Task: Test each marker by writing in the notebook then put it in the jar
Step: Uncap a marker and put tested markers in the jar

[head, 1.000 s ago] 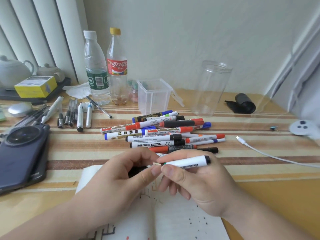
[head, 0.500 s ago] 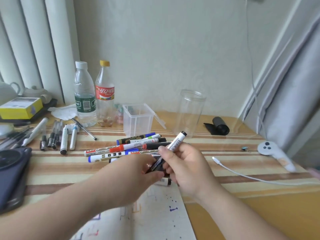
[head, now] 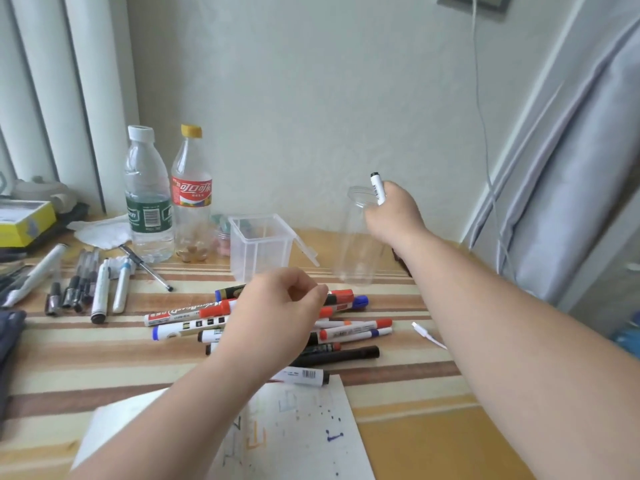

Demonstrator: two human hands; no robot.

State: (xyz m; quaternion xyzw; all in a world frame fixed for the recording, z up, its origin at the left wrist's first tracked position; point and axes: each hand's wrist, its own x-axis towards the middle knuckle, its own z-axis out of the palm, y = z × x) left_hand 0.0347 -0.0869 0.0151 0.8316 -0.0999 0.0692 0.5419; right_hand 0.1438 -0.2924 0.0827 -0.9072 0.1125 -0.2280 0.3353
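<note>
Right hand (head: pixel 393 216) grips marker (head: pixel 376 188) at jar (head: pixel 356 244) rim.

Pale textured wall (head: pixel 311 81) at back, soft even daylight. White vertical blinds (head: pixel 52 98) left, grey curtain (head: pixel 571 168) right. Thin white cable (head: pixel 479 81) hangs down wall. Yellow wooden table (head: pixel 433 445), brown-and-cream striped cloth (head: pixel 86 362) over most of it.

My right hand (head: pixel 394 211) holds a marker (head: pixel 377 189) at the rim of the jar (head: pixel 356 244), on its right side. Left of the jar stands the tub (head: pixel 260 249), and further left the bottles (head: pixel 149 202). In front of the jar lies the heap of markers (head: pixel 349 332), with my left hand (head: pixel 277 306) over it. Nearer still lies the notebook (head: pixel 304 427). The cable end (head: pixel 427 335) lies front-right of the jar.
</note>
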